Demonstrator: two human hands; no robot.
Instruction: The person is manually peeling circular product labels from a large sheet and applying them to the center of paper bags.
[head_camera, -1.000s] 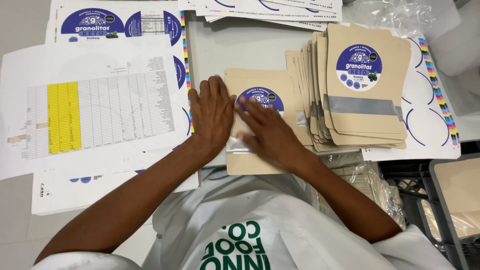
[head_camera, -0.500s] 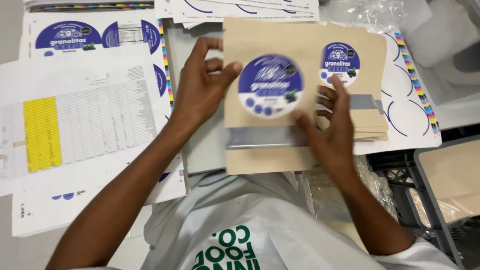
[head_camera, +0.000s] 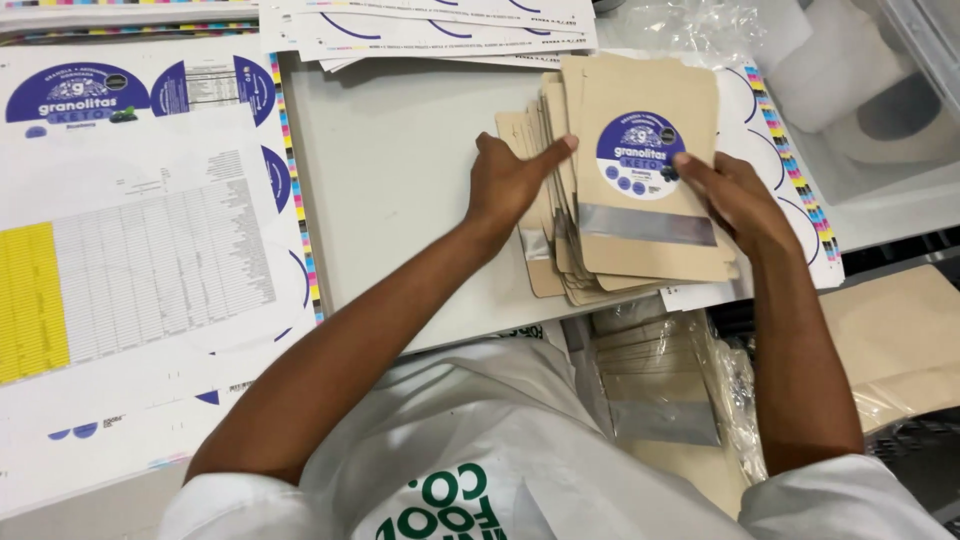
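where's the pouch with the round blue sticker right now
In the head view it lies right of centre, the kraft pouch with the round blue sticker topping a fanned pouch stack, between the left hand and right hand.

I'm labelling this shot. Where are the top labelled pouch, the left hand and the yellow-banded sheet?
top labelled pouch (head_camera: 650, 235): head view, silver strip.
left hand (head_camera: 505, 180): head view, back of hand.
yellow-banded sheet (head_camera: 30, 300): head view, yellow column.

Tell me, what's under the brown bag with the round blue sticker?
Under the top kraft pouch lies a fanned stack of more kraft pouches, edges peeking out left and below. The left hand and right hand rest on it. How many pouches, and their stickers, stay covered.
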